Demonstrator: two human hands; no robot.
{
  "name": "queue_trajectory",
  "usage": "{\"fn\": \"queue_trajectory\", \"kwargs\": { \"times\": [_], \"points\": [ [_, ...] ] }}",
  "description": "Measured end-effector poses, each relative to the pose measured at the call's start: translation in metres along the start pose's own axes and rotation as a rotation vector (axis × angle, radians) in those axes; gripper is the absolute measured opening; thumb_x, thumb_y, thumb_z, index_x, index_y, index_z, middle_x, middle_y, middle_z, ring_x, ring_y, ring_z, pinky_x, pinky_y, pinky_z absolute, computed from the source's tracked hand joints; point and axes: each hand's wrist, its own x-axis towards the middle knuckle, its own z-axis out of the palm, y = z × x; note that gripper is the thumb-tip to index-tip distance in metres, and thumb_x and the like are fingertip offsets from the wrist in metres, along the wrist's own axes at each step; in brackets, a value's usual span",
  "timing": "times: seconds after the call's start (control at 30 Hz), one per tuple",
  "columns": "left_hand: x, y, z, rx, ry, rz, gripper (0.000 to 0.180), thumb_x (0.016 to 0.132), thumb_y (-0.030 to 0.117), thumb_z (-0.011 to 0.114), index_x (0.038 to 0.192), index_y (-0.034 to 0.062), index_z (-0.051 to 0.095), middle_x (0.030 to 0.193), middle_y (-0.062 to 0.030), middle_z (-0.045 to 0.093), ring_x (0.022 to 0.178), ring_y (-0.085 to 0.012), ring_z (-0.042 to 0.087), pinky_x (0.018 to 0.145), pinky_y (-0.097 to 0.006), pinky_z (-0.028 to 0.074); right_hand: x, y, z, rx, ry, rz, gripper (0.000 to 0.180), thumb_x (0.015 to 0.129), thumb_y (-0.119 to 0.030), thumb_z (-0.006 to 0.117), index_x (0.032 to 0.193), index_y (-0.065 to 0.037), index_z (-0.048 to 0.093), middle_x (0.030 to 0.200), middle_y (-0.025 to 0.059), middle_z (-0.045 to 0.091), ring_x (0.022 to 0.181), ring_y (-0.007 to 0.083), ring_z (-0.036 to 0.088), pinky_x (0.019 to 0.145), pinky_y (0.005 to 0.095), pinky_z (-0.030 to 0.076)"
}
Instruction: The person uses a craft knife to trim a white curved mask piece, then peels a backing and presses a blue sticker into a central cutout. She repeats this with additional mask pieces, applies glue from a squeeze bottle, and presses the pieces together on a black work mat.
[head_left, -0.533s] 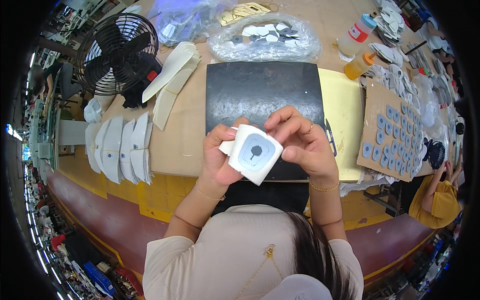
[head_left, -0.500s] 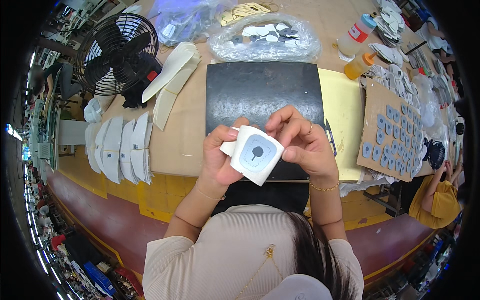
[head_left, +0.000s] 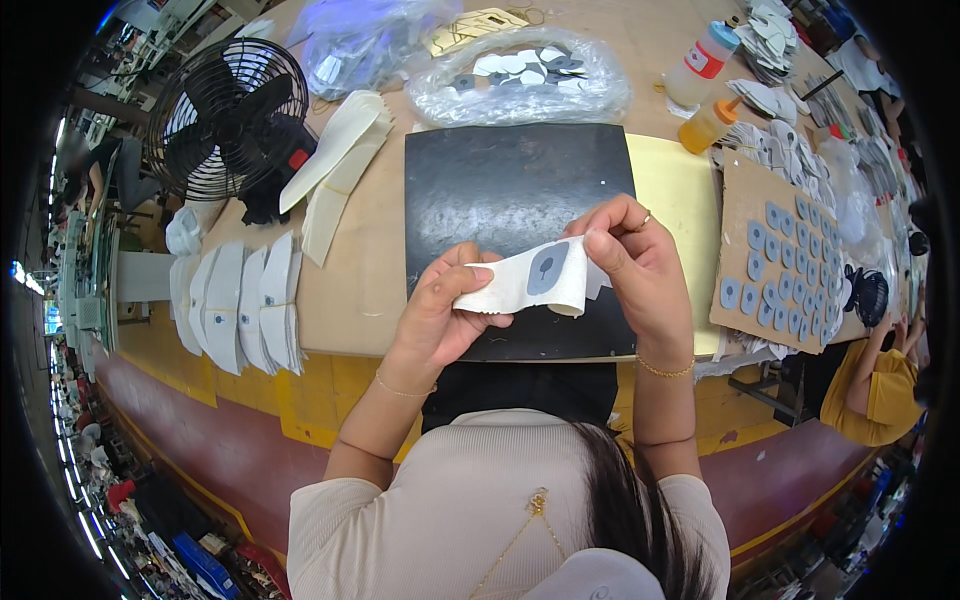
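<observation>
A white fabric strip [head_left: 508,286] with a jagged cut end stretches between my two hands above the black mat [head_left: 510,170]. Stuck on it is a grey-blue rounded patch [head_left: 545,270] with a dark tree-like shape. My left hand [head_left: 437,305] pinches the jagged end between thumb and fingers. At the other end, my right hand [head_left: 637,258] grips the upper corner by thumb and fingertips. The strip's lower right part curls under, and a pale flap shows behind it near my right fingers.
Left are a black fan [head_left: 228,120], fanned cream strips [head_left: 340,175] and banded white stacks [head_left: 235,305]. A plastic bag [head_left: 440,95] of cut pieces lies beyond the mat. To the right are a bottle [head_left: 703,62], an orange-capped bottle [head_left: 708,127] and cardboard [head_left: 735,225] bearing grey patches.
The strip has opened out from a folded curl into a longer, tilted band. My right hand has moved right and slightly up, pulling its corner; my left hand keeps its grip.
</observation>
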Motion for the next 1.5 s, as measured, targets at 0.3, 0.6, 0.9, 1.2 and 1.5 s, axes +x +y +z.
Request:
{"fn": "queue_trajectory", "kwargs": {
  "times": [0.3,0.6,0.9,1.2,1.5],
  "points": [
    [-0.002,0.018,-0.008,0.134,0.063,0.128,0.019,0.091,0.008,0.064,0.078,0.0095,0.050,0.096,-0.0126,0.066,0.076,-0.0207,0.068,0.060,-0.033,0.062,0.003,-0.011,-0.019,-0.083,-0.073,0.346,0.021,0.101,-0.025,0.066,0.102,-0.007,0.056,0.087,-0.0021,0.063,0.080,0.0014,0.055,0.072,0.0183,0.043],
    [-0.007,0.051,-0.001,0.497,0.064,0.304,0.017,0.091,0.002,0.064,0.080,0.0032,0.051,0.096,-0.0164,0.066,0.074,-0.0191,0.067,0.062,-0.032,0.058,0.000,0.009,-0.035,0.211,-0.206,0.198,0.027,0.096,-0.021,0.072,0.112,-0.007,0.056,0.095,-0.0018,0.059,0.086,0.0040,0.057,0.073,0.0180,0.047],
    [0.011,0.033,-0.016,0.722,0.253,0.295,0.025,0.094,0.012,0.070,0.080,0.0045,0.051,0.093,-0.0132,0.067,0.077,-0.0186,0.071,0.058,-0.025,0.059,0.017,0.011,-0.053,-0.270,-0.006,0.253,0.025,0.087,-0.011,0.079,0.105,-0.004,0.062,0.094,-0.0011,0.061,0.083,0.0048,0.058,0.075,0.0189,0.048],
    [0.074,0.038,-0.046,1.342,0.408,0.038,0.035,0.091,0.024,0.076,0.075,0.0021,0.054,0.066,-0.0085,0.064,0.048,-0.0125,0.062,0.045,-0.027,0.047,0.075,0.043,-0.074,-1.028,0.116,0.149,0.020,0.083,-0.008,0.077,0.098,0.001,0.067,0.079,0.0074,0.068,0.070,0.0144,0.062,0.069,0.0284,0.052],
    [0.088,0.041,-0.041,1.946,0.415,0.099,0.048,0.088,0.044,0.074,0.076,-0.0013,0.064,0.070,-0.0199,0.068,0.068,-0.0357,0.069,0.063,-0.044,0.052,0.062,0.062,-0.069,-1.175,0.208,0.004,0.015,0.084,-0.010,0.076,0.093,-0.003,0.067,0.088,0.0098,0.061,0.081,0.0241,0.062,0.074,0.0359,0.049]
  ]
}}
